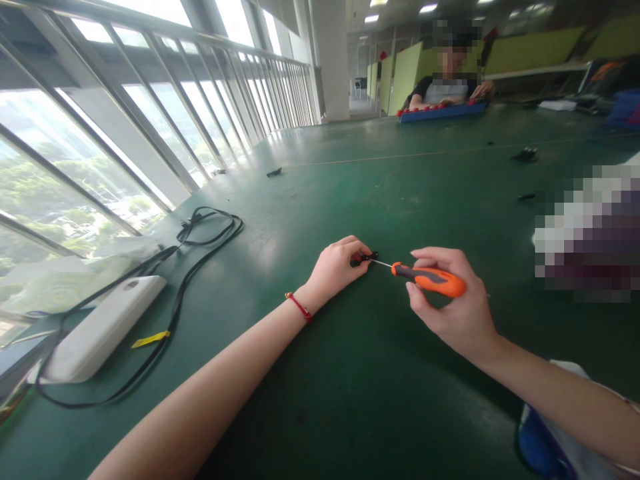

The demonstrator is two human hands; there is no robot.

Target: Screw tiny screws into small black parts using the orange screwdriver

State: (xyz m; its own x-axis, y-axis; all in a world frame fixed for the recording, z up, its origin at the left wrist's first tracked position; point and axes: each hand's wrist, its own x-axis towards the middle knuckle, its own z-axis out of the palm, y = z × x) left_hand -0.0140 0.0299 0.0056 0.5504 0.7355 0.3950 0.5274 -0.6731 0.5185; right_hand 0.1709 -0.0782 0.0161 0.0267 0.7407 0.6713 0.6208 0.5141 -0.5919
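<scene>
On the green tabletop, my left hand [341,264], with a red cord bracelet [299,307] at its wrist, pinches a small black part [371,256]. What kind of part it is I cannot make out, as the fingers cover some of it. A screwdriver [434,279] with an orange and grey handle lies across my right hand [463,310]. Its handle end rests against the palm, while thumb and forefinger curve loosely around it, a little apart from the grip. The thin metal shaft points left, and its tip meets the black part.
A white power strip or box [107,330] and a looped black cable [183,293] lie at left beside the railing [200,80]. Small black pieces [525,155] dot the green table [320,200]. Across it, a person [453,90] sits behind a blue tray [443,113] of red items.
</scene>
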